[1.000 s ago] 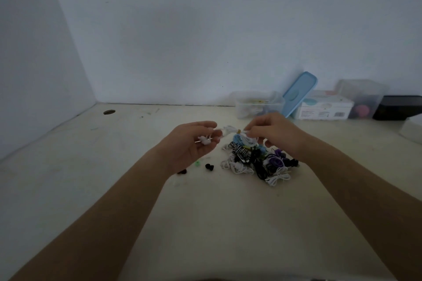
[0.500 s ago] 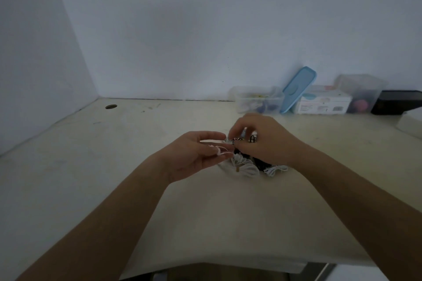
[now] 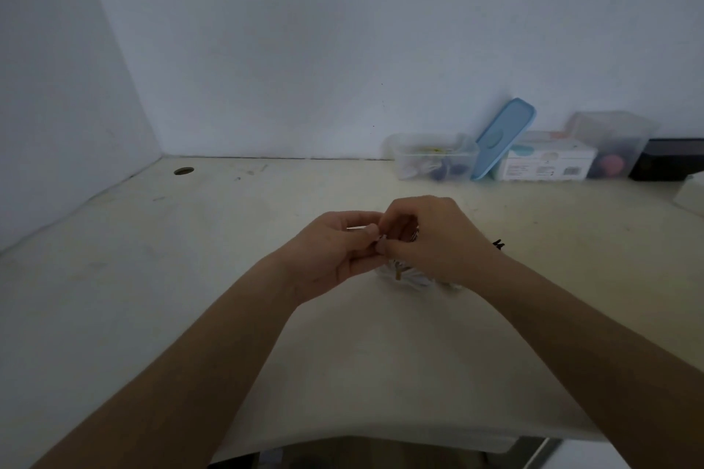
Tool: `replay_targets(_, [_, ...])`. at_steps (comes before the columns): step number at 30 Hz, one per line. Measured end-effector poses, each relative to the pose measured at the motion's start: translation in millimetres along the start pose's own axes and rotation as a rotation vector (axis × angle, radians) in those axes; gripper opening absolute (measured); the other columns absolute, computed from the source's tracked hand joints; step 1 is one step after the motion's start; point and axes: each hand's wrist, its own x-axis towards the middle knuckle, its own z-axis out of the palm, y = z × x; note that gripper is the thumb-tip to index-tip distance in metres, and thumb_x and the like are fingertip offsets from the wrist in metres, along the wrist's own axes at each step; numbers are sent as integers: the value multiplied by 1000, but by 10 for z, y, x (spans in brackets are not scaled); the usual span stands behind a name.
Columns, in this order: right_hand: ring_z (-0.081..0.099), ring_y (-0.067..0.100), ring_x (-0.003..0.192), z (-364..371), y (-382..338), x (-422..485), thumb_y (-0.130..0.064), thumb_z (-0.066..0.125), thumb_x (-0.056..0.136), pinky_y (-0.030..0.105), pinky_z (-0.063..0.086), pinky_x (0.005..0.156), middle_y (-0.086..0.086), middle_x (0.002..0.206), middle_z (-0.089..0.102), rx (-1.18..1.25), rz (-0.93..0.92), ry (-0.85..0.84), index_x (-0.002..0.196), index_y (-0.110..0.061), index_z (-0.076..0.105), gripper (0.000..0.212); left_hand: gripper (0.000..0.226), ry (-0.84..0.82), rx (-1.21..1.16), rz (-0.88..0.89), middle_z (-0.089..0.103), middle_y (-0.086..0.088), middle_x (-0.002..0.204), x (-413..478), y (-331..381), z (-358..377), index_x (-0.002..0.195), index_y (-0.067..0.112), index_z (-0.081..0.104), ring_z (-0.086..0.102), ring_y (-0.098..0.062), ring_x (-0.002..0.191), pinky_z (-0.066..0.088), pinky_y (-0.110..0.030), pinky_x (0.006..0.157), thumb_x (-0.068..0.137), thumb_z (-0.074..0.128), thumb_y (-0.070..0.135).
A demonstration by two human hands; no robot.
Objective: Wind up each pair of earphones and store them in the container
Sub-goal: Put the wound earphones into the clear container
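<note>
Tabletop (image 3: 183, 278) stretching wide left of hands to the wall corner; near edge under forearms. Clear container (image 3: 434, 160) beyond right hand at back wall, blue lid (image 3: 503, 137) leaning alongside. Left hand (image 3: 335, 251), right hand (image 3: 434, 236) fingertip to fingertip, curled, pinching white earphones (image 3: 357, 228). Earphone pile (image 3: 413, 278) beneath right hand.

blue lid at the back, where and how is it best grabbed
Probably its raised top end, from above: the blue lid stands tilted, lower end tucked between the clear container and the white box, so only the top is free.
</note>
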Motion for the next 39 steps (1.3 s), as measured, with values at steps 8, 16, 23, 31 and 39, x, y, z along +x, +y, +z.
replay_targets(8, [62,6,71,-6,-73,-53,-25,79,75,27,53,69,-9,74,68,-108,9,13,84,-21,71,13,28,46,-48,-45,73,-4,85,-10,-3,94,108,-4,61,69,-13,80,60,-27,83,105,44,18])
replay_targets(16, [71,7,78,-184,-12,-52,-12,78,79,18,56,74,-4,83,73,304,179,74,90,-22,72,16,18,265,432,17,74,-3,91,-127,46,-48,98,13,72,64,-11,73,50,-20,58,88,74,28])
replay_targets(23, [72,18,78,-170,44,93,-4,67,89,33,57,78,9,89,77,629,340,60,99,-8,68,11,15,192,888,73,75,-1,82,-123,-29,-56,89,16,76,61,-2,58,44,-14,49,76,83,18])
replay_targets(31, [67,11,70,46,115,343,-13,59,99,19,52,62,6,87,78,597,352,2,100,-11,72,13,12,95,1126,86,75,10,83,-57,37,-175,84,26,78,65,2,73,48,-13,68,74,85,28])
replay_targets(39, [67,16,67,188,218,452,-14,63,96,24,54,62,13,82,76,625,368,-3,94,-7,74,13,5,428,1085,189,72,14,81,303,332,-544,82,29,74,61,7,69,40,-12,63,86,74,26])
